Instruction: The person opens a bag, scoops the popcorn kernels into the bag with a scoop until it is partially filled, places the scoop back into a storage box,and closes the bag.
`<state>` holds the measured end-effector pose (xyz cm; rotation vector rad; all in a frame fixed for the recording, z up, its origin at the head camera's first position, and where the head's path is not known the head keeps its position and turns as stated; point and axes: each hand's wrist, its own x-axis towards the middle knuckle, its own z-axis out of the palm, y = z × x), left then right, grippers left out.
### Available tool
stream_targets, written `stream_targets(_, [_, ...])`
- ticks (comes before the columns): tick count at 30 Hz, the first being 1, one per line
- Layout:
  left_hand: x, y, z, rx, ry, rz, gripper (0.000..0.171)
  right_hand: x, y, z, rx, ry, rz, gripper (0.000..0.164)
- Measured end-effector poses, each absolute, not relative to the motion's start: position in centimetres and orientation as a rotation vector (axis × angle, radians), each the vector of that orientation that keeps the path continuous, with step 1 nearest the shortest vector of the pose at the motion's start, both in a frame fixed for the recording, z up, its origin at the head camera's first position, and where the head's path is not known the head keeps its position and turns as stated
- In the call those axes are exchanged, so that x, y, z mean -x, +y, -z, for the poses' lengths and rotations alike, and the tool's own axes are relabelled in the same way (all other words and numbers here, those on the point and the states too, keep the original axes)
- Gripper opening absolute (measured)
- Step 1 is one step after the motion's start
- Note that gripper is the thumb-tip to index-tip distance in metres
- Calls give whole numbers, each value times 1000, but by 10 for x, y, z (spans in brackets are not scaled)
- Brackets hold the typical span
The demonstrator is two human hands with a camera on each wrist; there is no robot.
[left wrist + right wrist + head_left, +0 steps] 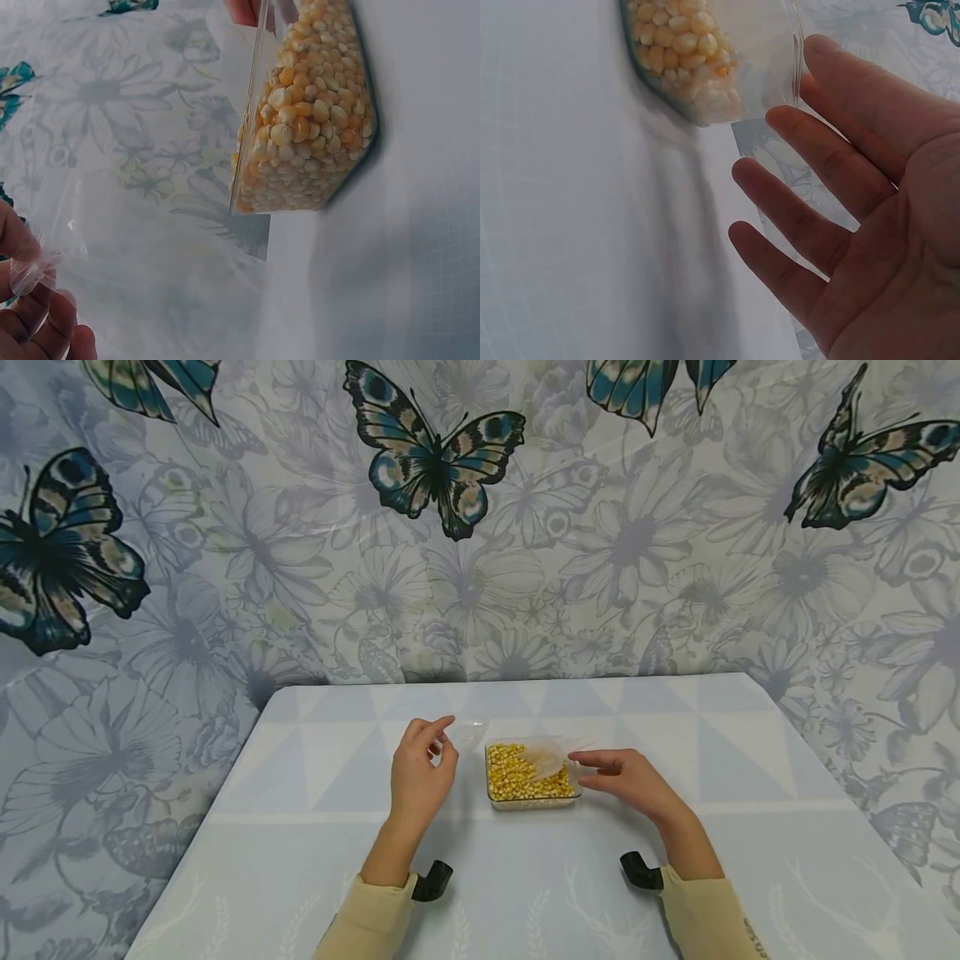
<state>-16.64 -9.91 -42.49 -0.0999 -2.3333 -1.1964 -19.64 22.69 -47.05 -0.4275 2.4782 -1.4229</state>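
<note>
A clear rectangular container [534, 804] full of yellow corn kernels [307, 112] stands on the table. Whitish see-through plastic covers part of the kernels on its right side. My left hand [426, 768], left of the container, pinches a bunched piece of clear plastic film [67, 259] between thumb and fingers. The film spreads out from that grip, and its far extent is hard to make out. At the container's right rim is my right hand [626, 777], fingers [832, 161] extended and spread. Its thumb and index tips are by the rim; whether they touch it I cannot tell.
The table [337, 860] has a pale patterned cover. Behind it hangs a floral cloth [525, 577] with butterflies. Each wrist carries a black camera mount, the left one [433, 882] and the right one [641, 870] both over the table.
</note>
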Motion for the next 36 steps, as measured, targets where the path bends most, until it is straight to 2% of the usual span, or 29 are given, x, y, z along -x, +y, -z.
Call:
stream_targets(9, [166, -100, 425, 73, -2348, 1172, 34, 195, 222, 467, 454, 2534, 1369, 37])
stream_targets(36, [166, -99, 426, 57, -2376, 1149, 34, 192, 221, 465, 650, 2609, 1250, 31])
